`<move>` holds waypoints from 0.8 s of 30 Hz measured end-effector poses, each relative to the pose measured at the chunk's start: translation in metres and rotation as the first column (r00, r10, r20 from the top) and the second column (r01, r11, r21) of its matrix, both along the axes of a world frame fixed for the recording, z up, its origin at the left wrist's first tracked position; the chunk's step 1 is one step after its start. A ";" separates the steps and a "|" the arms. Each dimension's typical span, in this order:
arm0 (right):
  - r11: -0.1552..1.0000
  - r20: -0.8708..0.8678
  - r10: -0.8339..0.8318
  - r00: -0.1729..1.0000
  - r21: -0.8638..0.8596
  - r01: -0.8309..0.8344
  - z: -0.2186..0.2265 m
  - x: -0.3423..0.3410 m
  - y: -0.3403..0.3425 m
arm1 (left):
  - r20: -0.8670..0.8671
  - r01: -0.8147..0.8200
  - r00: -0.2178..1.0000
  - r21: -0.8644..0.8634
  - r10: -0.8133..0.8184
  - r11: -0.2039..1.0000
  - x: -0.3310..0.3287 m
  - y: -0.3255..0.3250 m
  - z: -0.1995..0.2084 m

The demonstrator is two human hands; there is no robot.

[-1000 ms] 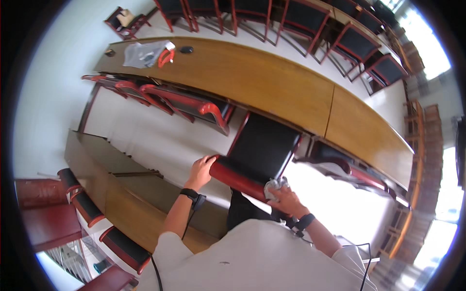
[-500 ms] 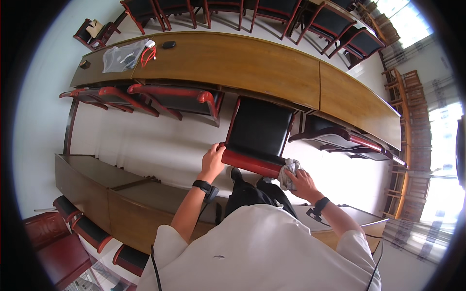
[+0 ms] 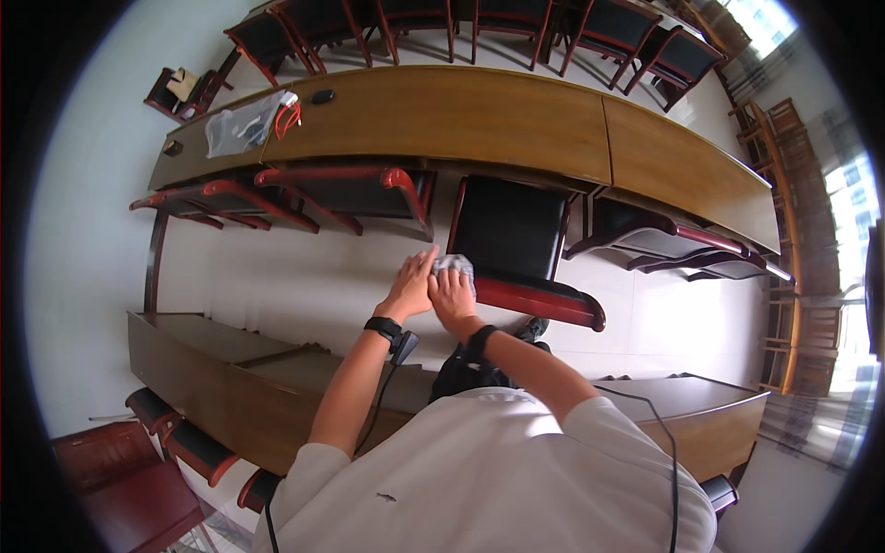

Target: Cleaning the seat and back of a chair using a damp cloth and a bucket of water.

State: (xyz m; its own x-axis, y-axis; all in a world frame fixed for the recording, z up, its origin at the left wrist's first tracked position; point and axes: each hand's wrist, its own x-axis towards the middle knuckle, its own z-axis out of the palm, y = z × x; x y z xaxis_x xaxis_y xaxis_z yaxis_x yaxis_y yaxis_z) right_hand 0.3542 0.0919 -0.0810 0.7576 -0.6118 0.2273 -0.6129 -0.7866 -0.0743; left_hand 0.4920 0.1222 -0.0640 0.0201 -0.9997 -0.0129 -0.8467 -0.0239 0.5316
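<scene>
Frame centre: right hand (image 3: 452,297) clamped on grey cloth (image 3: 454,264) at red chair-back rail (image 3: 539,300); left hand (image 3: 407,288) alongside, grip unclear.

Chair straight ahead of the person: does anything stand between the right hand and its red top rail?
Yes: a grey-and-white cloth, bunched under the right hand at the left end of the red top rail. Nothing visible covers the rest of the rail, rightward from there.
</scene>
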 end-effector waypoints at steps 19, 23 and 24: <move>0.684 0.258 -0.710 0.655 0.471 0.556 0.031 -0.336 0.007 | 0.248 -0.056 0.968 0.080 0.035 0.995 -0.010 -0.003 -0.012; 0.403 0.357 -0.890 0.284 0.907 0.124 -0.011 -0.318 -0.005 | 0.254 -0.063 0.966 0.018 0.056 0.998 -0.008 -0.004 -0.018; 0.534 0.434 -0.820 0.374 0.815 0.226 -0.026 -0.319 -0.010 | 0.251 -0.055 0.967 0.022 0.048 0.998 -0.009 -0.006 -0.018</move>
